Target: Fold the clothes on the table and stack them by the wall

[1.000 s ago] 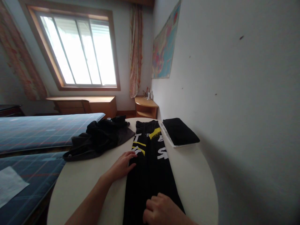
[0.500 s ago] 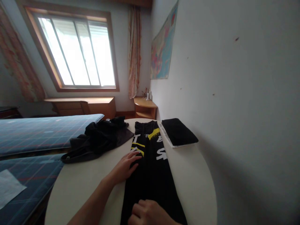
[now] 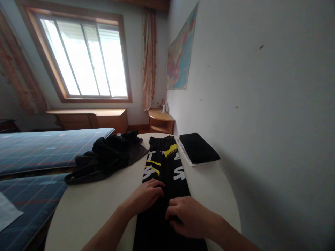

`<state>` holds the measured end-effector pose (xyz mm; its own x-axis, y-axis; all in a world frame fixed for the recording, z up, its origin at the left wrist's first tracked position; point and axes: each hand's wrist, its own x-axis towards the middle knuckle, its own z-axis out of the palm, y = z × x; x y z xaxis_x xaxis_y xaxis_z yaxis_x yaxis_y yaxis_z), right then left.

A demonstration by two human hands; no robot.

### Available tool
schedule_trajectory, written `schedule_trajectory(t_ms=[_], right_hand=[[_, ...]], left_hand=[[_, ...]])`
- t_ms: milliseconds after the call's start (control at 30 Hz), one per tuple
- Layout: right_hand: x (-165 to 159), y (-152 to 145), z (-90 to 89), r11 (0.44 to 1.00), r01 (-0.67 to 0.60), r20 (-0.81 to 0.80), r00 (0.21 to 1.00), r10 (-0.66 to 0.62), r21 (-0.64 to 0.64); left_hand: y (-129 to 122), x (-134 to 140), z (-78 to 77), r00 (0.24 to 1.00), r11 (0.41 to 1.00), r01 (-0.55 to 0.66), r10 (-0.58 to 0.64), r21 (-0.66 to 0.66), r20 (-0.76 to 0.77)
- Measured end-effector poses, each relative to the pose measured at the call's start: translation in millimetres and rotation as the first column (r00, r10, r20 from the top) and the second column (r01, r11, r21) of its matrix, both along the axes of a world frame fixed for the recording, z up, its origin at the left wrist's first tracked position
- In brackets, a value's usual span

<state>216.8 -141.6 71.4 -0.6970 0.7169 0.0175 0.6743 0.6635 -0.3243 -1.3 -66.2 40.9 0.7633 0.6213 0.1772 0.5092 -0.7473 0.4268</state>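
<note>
A pair of black trousers (image 3: 167, 188) with white lettering and yellow marks lies lengthwise on a white round table (image 3: 104, 209), waistband at the far end. My left hand (image 3: 148, 195) rests on the left side of the trousers, just below the lettering, its fingers extended and slightly bent. Over the right side, a little nearer to me, my right hand (image 3: 187, 214) touches the cloth with loosely curled fingers. A dark gap shows between those fingers and the thumb; no cloth is visibly pinched. The near end of the trousers runs out of view.
A crumpled dark garment (image 3: 110, 153) lies at the table's left edge, partly toward the blue plaid mattresses (image 3: 47, 150). At the back right sits a folded black cloth (image 3: 200, 148) on something white. The wall (image 3: 274, 139) runs close along the right.
My right hand has moved forward along the trousers and its fist has loosened. My left hand has slid slightly back toward me, uncovering more of the white lettering.
</note>
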Motion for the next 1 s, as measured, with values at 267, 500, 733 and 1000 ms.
schedule_trajectory(t_ms=[267, 500, 733, 1000], right_hand=[[12.6, 5.5, -9.6, 0.989, -0.135, -0.097, 0.987, 0.128, -0.067], [6.7, 7.5, -17.0, 0.983, -0.177, -0.132, 0.977, 0.17, -0.048], [0.9, -1.0, -23.7, 0.977, -0.215, -0.02, 0.976, 0.215, 0.001], [-9.4, -6.2, -23.9, 0.955, -0.293, 0.052, 0.954, 0.295, -0.049]], left_hand=[[-3.0, 7.7, 1.9, 0.998, 0.999, -0.041, 0.041, 0.003, 0.038], [-0.1, 10.0, -15.1, 0.999, 0.998, -0.024, 0.021, 0.052, 0.047], [1.6, 6.4, -19.3, 0.99, 0.995, -0.093, 0.09, 0.028, 0.11], [-1.3, 6.4, -8.5, 0.981, 0.994, -0.106, 0.108, -0.021, 0.16]])
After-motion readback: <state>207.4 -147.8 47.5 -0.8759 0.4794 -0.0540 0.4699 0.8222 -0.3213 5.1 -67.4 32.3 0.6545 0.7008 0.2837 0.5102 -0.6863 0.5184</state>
